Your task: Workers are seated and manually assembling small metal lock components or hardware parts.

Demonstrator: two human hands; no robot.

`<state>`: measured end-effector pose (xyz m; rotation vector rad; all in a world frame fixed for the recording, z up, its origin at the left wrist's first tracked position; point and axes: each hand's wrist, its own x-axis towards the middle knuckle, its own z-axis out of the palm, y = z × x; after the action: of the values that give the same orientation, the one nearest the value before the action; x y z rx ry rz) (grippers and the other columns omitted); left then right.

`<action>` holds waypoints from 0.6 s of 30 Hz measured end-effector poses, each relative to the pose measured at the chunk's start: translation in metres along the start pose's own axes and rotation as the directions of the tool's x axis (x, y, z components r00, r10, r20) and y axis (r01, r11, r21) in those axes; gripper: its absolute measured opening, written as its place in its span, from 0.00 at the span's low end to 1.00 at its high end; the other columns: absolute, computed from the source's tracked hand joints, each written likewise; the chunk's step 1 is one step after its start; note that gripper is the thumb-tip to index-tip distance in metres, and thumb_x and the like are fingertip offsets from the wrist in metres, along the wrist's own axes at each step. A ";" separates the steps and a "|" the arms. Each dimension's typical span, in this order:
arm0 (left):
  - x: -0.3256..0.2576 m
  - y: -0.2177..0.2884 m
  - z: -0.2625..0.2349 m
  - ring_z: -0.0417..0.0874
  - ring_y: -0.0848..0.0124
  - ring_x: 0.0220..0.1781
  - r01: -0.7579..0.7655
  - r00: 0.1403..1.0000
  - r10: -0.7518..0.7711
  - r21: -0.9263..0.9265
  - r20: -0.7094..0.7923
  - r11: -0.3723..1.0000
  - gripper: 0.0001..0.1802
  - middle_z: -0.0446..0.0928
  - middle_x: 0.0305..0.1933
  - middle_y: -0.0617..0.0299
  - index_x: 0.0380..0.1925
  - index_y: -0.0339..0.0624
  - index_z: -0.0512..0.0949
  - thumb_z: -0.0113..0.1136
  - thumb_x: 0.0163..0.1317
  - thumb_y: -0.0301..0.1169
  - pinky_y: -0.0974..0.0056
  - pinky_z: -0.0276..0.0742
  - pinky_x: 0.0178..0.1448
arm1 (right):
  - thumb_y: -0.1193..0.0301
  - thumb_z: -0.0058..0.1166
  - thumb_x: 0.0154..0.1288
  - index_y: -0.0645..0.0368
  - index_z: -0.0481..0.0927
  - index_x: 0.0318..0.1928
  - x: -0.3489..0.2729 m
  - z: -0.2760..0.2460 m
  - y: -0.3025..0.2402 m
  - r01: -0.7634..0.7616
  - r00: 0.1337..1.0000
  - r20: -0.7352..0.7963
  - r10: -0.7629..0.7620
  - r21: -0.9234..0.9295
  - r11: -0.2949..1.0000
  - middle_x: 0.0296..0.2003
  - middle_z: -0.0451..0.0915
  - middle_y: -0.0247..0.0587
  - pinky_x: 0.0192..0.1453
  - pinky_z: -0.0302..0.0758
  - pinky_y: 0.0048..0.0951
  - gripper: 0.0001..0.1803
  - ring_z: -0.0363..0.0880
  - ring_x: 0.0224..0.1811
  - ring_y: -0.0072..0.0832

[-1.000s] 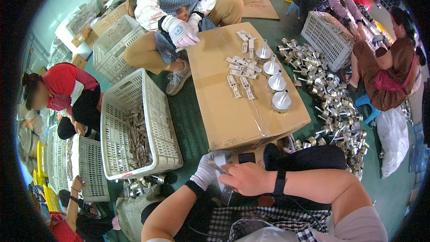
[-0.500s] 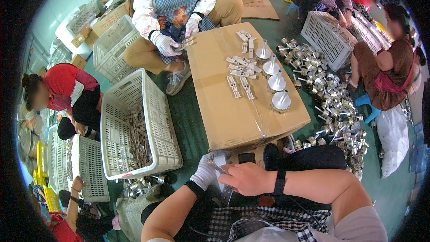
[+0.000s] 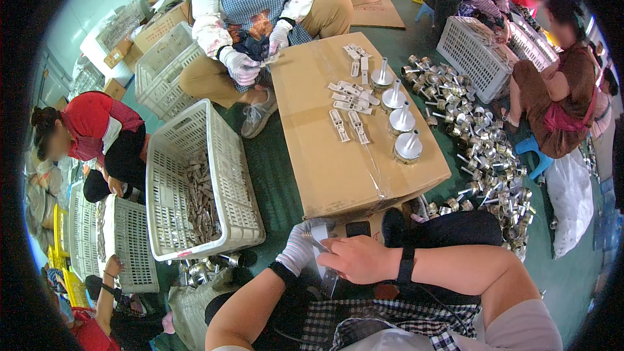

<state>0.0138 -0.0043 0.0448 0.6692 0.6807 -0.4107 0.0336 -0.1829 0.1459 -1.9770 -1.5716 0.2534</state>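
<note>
In front of my lap, my left hand (image 3: 300,249), in a striped white glove, is closed on a flat, pale grey strip (image 3: 320,233). My bare right hand (image 3: 359,260) has its fingers pinched together against the same strip; what lies between the fingertips is too small to make out. Just beyond my hands stands a brown cardboard box (image 3: 305,162). On it lie several pale clip-like pieces (image 3: 351,99) and a row of several round metal parts with upright stems (image 3: 407,147).
Left of the box is a white plastic crate (image 3: 240,211) with many grey-brown pieces inside. A heap of metal stemmed parts (image 3: 487,149) covers the floor on the right. Across the box, a co-worker's gloved hands (image 3: 242,66) handle a small piece. Other people sit with crates on both sides.
My hands and the strip stay nearly still. The co-worker across the box has shifted the gloved hand and the small piece slightly. The person at far right has moved their head and body a little.
</note>
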 end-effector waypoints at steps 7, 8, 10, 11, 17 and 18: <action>0.015 -0.005 -0.024 0.74 0.53 0.50 -0.027 1.000 0.028 0.209 -0.001 0.977 0.18 0.74 0.48 0.48 0.48 0.36 0.72 0.39 0.62 0.31 0.49 0.65 0.63 | 0.73 0.50 0.52 0.59 0.66 0.36 0.001 0.000 -0.001 -0.003 1.000 0.006 0.003 -0.003 1.000 0.33 0.70 0.47 0.33 0.74 0.39 0.11 0.76 0.35 0.42; 0.017 -0.006 -0.027 0.74 0.53 0.50 -0.036 0.999 0.035 0.225 0.008 0.974 0.18 0.74 0.47 0.48 0.48 0.36 0.72 0.38 0.62 0.31 0.49 0.65 0.62 | 0.73 0.51 0.52 0.59 0.66 0.36 0.001 0.000 -0.001 0.000 1.000 0.004 0.000 -0.004 1.000 0.33 0.70 0.48 0.33 0.75 0.39 0.11 0.76 0.35 0.42; 0.012 -0.004 -0.018 0.76 0.59 0.41 -0.032 0.999 0.029 0.130 0.028 0.991 0.13 0.76 0.40 0.52 0.42 0.39 0.74 0.43 0.62 0.29 0.54 0.71 0.50 | 0.73 0.50 0.53 0.59 0.66 0.36 0.000 0.000 -0.001 -0.004 1.000 0.002 0.004 -0.009 1.000 0.33 0.70 0.47 0.32 0.75 0.39 0.11 0.76 0.35 0.42; 0.010 -0.003 -0.014 0.78 0.62 0.36 -0.026 0.999 0.023 0.073 0.034 0.997 0.11 0.78 0.36 0.55 0.40 0.40 0.75 0.45 0.62 0.28 0.57 0.74 0.43 | 0.73 0.50 0.53 0.59 0.66 0.36 0.000 0.000 0.000 -0.006 1.000 0.002 0.006 -0.011 1.000 0.33 0.70 0.47 0.32 0.75 0.39 0.10 0.76 0.35 0.42; 0.007 -0.002 -0.011 0.79 0.64 0.33 -0.022 0.999 0.023 -0.010 0.030 1.000 0.10 0.78 0.34 0.56 0.39 0.42 0.76 0.45 0.62 0.28 0.60 0.77 0.39 | 0.74 0.49 0.54 0.59 0.66 0.36 0.000 0.001 0.000 -0.002 1.000 -0.004 0.002 -0.010 1.000 0.32 0.70 0.47 0.32 0.75 0.38 0.09 0.76 0.35 0.41; 0.007 -0.002 -0.010 0.79 0.64 0.33 -0.014 0.999 0.015 -0.021 0.035 1.000 0.10 0.78 0.34 0.56 0.39 0.42 0.76 0.45 0.62 0.28 0.60 0.77 0.39 | 0.74 0.48 0.54 0.59 0.66 0.36 0.000 0.001 0.000 -0.001 1.000 -0.006 0.001 -0.008 1.000 0.32 0.70 0.47 0.32 0.75 0.38 0.09 0.76 0.35 0.41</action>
<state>0.0127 0.0001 0.0332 0.6462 0.6459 -0.4005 0.0331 -0.1822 0.1448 -1.9829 -1.5697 0.2421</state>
